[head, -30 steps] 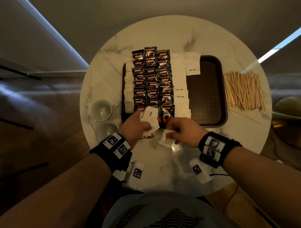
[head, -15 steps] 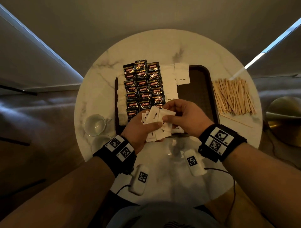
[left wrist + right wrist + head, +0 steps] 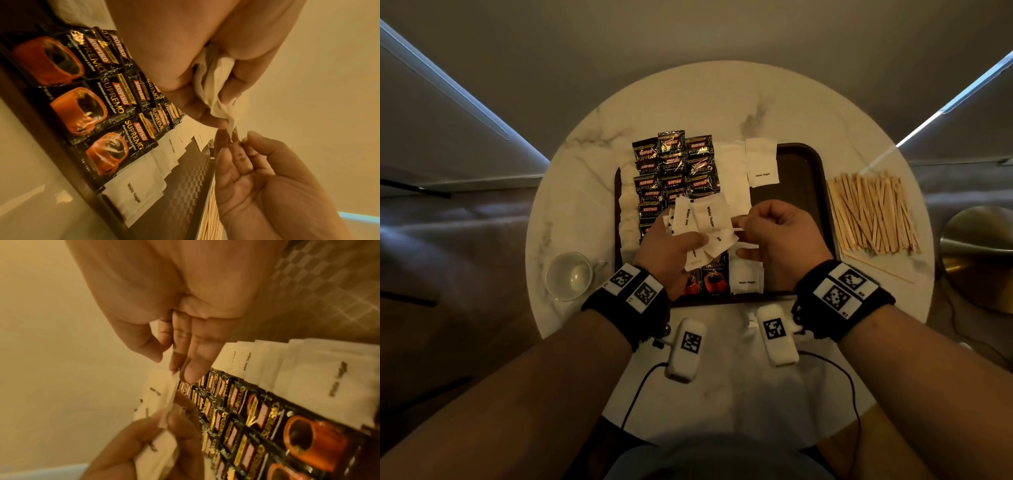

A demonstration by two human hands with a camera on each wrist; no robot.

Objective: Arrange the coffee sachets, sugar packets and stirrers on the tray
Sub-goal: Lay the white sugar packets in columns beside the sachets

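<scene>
We hold a fan of sugar packets (image 3: 700, 222) in the left hand (image 3: 671, 253), thumb clamped over them above the tray's (image 3: 822, 192) near half. The right hand (image 3: 777, 236) pinches the edge of one packet in that fan between thumb and fingertips.

The head view alone shows the full layout: a round marble table (image 3: 571, 205), the dark tray at its centre, a pile of wooden stirrers (image 3: 873, 216) on the table right of the tray, and one glass cup (image 3: 569, 275) left of it. We see three columns of coffee sachets (image 3: 674, 164) on the tray's left half, flanked by white packet columns, and one packet (image 3: 762, 162) lying alone at the tray's far edge.

The left wrist view shows what the head view hides: the crumpled packet bundle (image 3: 213, 91) inside the left palm, and the right fingertips (image 3: 232, 142) closing on its lowest corner. It also shows the tray's checkered floor (image 3: 185, 191) bare beside the packet column.

The right wrist view is blurred; we confirm the pinch (image 3: 174, 369) there. Fan packets: at least five; the exact count cannot be read. Stirrers are too many to count.
</scene>
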